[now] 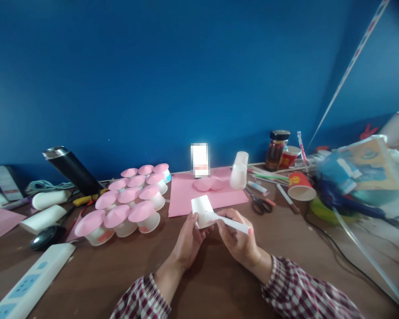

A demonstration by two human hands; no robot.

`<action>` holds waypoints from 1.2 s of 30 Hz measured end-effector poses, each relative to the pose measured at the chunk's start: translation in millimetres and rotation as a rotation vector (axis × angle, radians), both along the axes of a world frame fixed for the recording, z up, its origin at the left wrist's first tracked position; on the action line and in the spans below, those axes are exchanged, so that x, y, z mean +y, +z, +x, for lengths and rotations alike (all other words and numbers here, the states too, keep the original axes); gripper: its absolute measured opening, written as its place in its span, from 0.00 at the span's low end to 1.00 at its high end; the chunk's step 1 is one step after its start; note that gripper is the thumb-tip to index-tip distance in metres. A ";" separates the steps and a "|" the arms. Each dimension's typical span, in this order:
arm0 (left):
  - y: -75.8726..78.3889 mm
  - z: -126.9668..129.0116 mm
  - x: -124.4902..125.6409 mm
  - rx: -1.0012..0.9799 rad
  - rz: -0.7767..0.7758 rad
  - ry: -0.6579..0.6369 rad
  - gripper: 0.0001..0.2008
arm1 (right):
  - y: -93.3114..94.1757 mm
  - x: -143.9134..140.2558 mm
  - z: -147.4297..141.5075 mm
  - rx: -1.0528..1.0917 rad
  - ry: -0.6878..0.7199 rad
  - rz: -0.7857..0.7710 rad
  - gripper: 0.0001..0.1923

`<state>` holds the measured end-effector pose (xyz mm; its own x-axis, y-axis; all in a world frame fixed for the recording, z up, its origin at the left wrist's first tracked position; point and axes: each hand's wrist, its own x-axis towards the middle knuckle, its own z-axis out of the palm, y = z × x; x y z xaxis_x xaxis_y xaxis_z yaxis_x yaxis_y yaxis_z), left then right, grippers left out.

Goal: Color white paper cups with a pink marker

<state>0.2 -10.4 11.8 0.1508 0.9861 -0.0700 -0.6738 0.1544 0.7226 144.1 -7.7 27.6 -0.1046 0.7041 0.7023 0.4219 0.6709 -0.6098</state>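
My left hand (189, 241) is closed around a white paper cup (202, 204), which is tilted in front of me. A white marker with a pinkish-red end (234, 224) sits between the fingers of my right hand (242, 241), and its writing tip meets the cup's side or comes very near it. Any mark there is too small to make out. Just beyond my hands lie pink paper sheets (181, 195) with pink rounds (208, 184) on them. To the left stand several upturned white cups topped with pink paper discs (118, 216).
Stacked translucent cups (238, 176) stand at the right of the pink paper. Black scissors (262, 204), a red paper cup (302, 188) and a dark jar (276, 150) are farther right, before a blue glue gun (342, 201). A power strip (36, 274) and black flask (73, 170) are left.
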 end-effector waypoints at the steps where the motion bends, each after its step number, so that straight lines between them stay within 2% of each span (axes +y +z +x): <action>1: -0.1 -0.1 0.0 0.002 0.000 0.000 0.13 | 0.1 0.0 -0.1 -0.002 0.008 -0.004 0.03; 36: 0.3 1.7 -0.2 0.046 -0.033 -0.011 0.14 | -4.3 2.4 1.1 -0.014 0.007 -0.021 0.04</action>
